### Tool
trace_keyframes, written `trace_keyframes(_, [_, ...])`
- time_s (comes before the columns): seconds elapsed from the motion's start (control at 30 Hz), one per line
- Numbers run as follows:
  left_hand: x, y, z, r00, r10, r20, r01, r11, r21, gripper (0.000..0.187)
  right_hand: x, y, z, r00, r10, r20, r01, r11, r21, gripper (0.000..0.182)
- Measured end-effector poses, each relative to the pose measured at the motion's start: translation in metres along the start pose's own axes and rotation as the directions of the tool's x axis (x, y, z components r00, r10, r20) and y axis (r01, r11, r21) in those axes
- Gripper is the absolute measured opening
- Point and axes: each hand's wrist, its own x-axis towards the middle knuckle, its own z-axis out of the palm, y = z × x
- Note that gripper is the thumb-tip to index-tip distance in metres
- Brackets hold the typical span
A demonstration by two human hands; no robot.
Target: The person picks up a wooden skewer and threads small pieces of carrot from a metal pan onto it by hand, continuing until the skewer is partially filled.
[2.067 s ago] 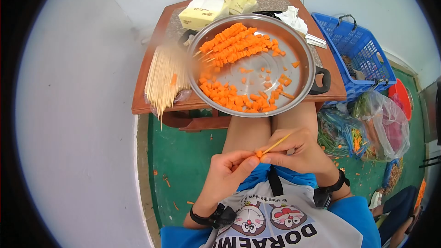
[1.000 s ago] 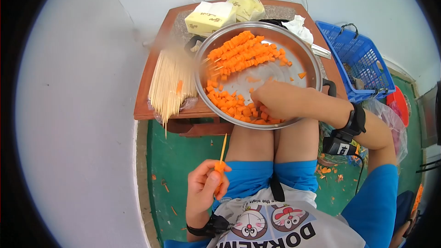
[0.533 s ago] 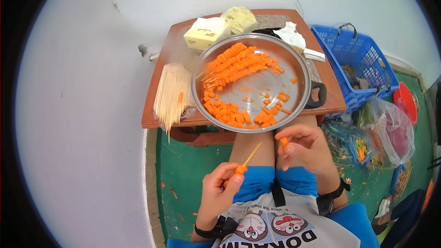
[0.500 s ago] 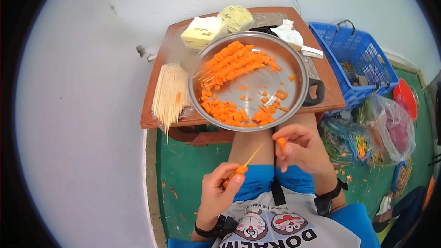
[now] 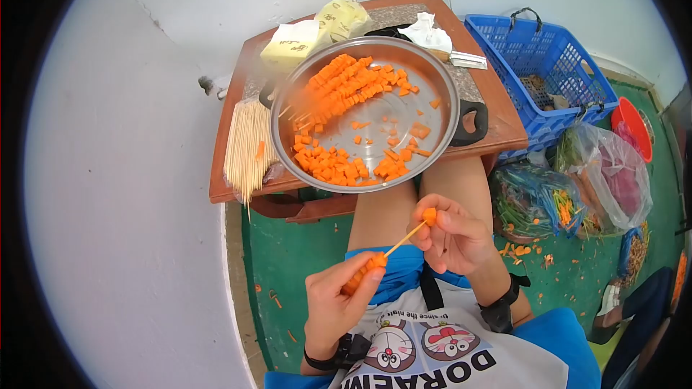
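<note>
My left hand (image 5: 337,301) is closed around a wooden skewer (image 5: 404,240) with several carrot pieces (image 5: 369,269) threaded on its lower part. The bare upper end of the skewer points up and right. At its tip, my right hand (image 5: 455,236) pinches a single carrot cube (image 5: 429,216) between thumb and fingers. Just beyond the hands stands a wide steel pan (image 5: 365,186). Finished carrot skewers (image 5: 344,86) lie in its upper part, with loose carrot cubes (image 5: 333,164) nearer its front rim.
Left of the pan, a bundle of bare skewers (image 5: 247,145) lies on the wooden table (image 5: 502,119). Behind are tissue packs (image 5: 292,42) and a knife (image 5: 467,60). To the right stand a blue crate (image 5: 534,65), plastic bags of vegetables (image 5: 537,198) and a red basin (image 5: 634,130).
My right hand has brought the carrot cube onto the skewer's tip; before, it was held apart to the right. The whole view has shifted slightly.
</note>
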Motion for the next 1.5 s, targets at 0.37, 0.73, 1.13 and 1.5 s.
trace_keyframes(0.37, [0.001, 0.001, 0.000, 1.000, 0.021, 0.005, -0.021, 0.999, 0.034, 0.018, -0.002, 0.002, 0.008, 0.992, -0.119, -0.047, 0.111, 0.982, -0.155, 0.021])
trace_keyframes(0.73, [-0.002, -0.012, -0.008, 0.955, -0.124, 0.269, 0.219, 0.906, -0.361, 0.016, -0.013, -0.009, 0.035, 0.948, -0.297, 0.111, 0.275, 0.593, -0.757, 0.020])
trace_keyframes(1.13, [0.007, -0.007, -0.003, 0.981, 0.094, 0.172, -0.064, 0.984, -0.169, 0.017, -0.014, -0.010, 0.041, 0.952, -0.301, 0.054, 0.225, 0.572, -0.789, 0.018])
trace_keyframes(1.5, [0.010, -0.010, 0.004, 0.984, 0.160, 0.079, -0.154, 0.985, -0.079, 0.018, -0.006, -0.015, 0.045, 0.946, -0.308, -0.102, 0.095, 0.564, -0.820, 0.016])
